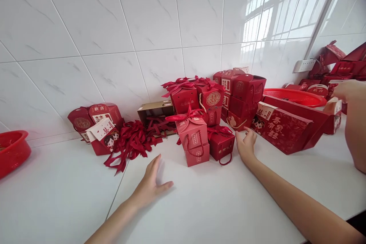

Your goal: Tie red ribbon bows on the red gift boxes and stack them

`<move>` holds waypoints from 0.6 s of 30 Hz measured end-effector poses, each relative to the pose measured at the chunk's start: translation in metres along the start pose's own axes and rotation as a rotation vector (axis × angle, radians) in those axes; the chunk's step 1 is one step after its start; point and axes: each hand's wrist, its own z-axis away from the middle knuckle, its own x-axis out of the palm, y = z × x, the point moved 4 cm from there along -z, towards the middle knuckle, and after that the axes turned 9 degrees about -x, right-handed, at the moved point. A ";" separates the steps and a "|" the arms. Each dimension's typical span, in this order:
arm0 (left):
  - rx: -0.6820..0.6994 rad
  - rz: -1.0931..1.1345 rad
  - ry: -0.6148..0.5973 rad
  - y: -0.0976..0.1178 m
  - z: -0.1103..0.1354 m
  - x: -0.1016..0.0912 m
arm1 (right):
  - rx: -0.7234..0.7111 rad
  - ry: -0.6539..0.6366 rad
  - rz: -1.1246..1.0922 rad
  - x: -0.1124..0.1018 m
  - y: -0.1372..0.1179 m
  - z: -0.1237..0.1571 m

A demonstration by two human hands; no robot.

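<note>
My left hand (pixel 151 185) is open over the white tabletop, thumb and fingers spread, with nothing in it. In front of it stand two pink-red gift boxes, one on the other; the upper gift box (pixel 193 133) has a ribbon bow and a rope handle. Beside them sits a darker red gift box (pixel 222 145) with a bow, its rope loop lying on the table. My right hand (pixel 246 145) is just right of that box, thumb and fingers apart, and appears to hold nothing. A stack of red boxes (pixel 241 99) rises behind it.
Loose red ribbons (pixel 133 141) spill beside an open cardboard box (pixel 156 111). Red bowls or baskets include a basin (pixel 14 150) at left and a basket (pixel 297 97) at right. Large red boxes (pixel 281 127) lean at right. Another person's arm (pixel 356 129) reaches in from the right edge.
</note>
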 end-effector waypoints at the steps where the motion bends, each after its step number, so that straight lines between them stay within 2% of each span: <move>1: 0.010 -0.002 0.028 -0.003 0.003 0.000 | -0.004 0.029 0.029 0.002 0.002 -0.011; 4: 0.059 -0.047 0.036 -0.005 0.004 0.005 | -0.013 0.116 0.107 0.002 -0.004 -0.051; 7: 0.076 -0.074 0.005 -0.006 0.001 0.009 | -0.043 0.155 0.157 -0.003 -0.022 -0.096; 9: 0.058 -0.067 -0.010 -0.008 0.000 0.008 | -0.050 0.120 0.220 -0.005 -0.034 -0.124; 11: 0.032 -0.063 -0.040 -0.009 0.001 0.007 | -0.001 0.029 0.297 -0.005 -0.041 -0.146; 14: -0.008 -0.044 -0.078 -0.008 0.003 0.005 | 0.089 -0.077 0.357 -0.006 -0.041 -0.167; 18: -0.057 0.048 -0.057 -0.007 0.005 0.004 | 0.153 -0.107 0.389 -0.012 -0.035 -0.175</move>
